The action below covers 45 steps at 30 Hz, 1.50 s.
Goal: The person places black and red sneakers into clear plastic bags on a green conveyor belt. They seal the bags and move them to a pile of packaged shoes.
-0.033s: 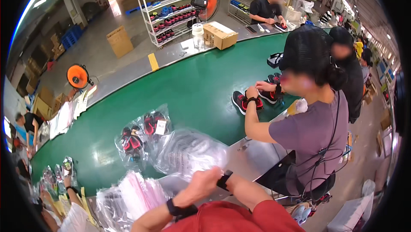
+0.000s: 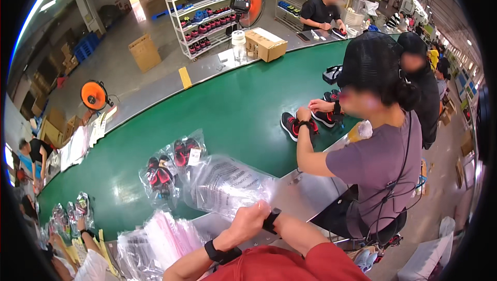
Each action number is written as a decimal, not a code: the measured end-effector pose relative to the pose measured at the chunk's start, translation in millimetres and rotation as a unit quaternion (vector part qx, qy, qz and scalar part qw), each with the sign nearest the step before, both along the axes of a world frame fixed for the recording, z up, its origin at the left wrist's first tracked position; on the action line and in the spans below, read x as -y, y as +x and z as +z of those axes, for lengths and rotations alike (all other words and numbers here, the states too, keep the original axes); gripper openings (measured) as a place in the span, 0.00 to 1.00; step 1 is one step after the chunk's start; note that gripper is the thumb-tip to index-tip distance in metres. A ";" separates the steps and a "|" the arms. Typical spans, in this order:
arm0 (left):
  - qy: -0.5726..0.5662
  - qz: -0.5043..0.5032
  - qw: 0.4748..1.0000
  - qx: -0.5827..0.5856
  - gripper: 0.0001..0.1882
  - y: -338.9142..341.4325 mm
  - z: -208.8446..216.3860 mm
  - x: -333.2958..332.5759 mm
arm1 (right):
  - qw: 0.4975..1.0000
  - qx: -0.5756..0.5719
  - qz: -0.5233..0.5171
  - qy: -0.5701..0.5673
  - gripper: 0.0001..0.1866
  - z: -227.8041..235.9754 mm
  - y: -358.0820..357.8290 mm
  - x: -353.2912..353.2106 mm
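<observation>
A large clear plastic bag [image 2: 228, 182] with dark print stretches from my hands over the near edge of the green belt. Its near end is gripped by my left hand [image 2: 247, 225], whose fingers are curled closed. Pressed against it is my right hand [image 2: 263, 209], also closed at the bag's end; its fingertips are mostly hidden. Black bands circle both wrists. Just beyond the bag lie black-and-red shoes [image 2: 159, 175] in clear wrapping, and beside them another wrapped pair [image 2: 184, 150] with a white tag.
A stack of clear and pinkish plastic bags [image 2: 168, 239] lies left of my forearms. To my right, a co-worker in a purple shirt [image 2: 380, 156] handles black-and-red shoes [image 2: 290, 124] on the green belt [image 2: 222, 105]. A cardboard box [image 2: 266, 44] stands along the far edge.
The plastic bag has flattened somewhat, so its print shows more plainly. My hands have barely shifted and stay together at its end.
</observation>
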<state>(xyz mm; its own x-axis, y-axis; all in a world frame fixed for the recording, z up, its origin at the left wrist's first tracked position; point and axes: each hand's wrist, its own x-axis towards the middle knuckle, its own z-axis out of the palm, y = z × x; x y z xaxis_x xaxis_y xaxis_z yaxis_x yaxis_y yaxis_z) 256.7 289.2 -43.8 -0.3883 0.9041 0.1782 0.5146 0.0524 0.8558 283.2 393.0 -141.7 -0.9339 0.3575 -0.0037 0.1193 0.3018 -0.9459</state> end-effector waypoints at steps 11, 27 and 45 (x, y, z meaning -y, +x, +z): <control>-0.074 0.169 0.974 0.131 0.04 -90.1 9.8 -36.4 | 0.945 -0.016 -0.053 0.323 0.15 -30.9 -148.4 -41.9; 0.007 0.277 0.847 0.454 0.10 -111.2 -35.8 -31.3 | 0.932 0.061 0.125 -0.334 0.17 45.7 -19.2 -69.3; -0.132 -0.022 0.924 0.359 0.09 32.3 10.3 34.8 | 0.989 -0.030 0.079 -0.125 0.07 36.1 20.9 -22.0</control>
<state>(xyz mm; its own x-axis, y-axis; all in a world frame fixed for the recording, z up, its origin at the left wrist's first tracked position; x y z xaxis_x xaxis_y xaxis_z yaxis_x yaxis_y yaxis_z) 289.1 254.4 -33.5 -0.2830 0.8967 -0.3404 -0.1735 0.3011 0.9377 304.1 415.1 -105.6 -0.9794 0.2013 -0.0154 0.0298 0.0687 -0.9972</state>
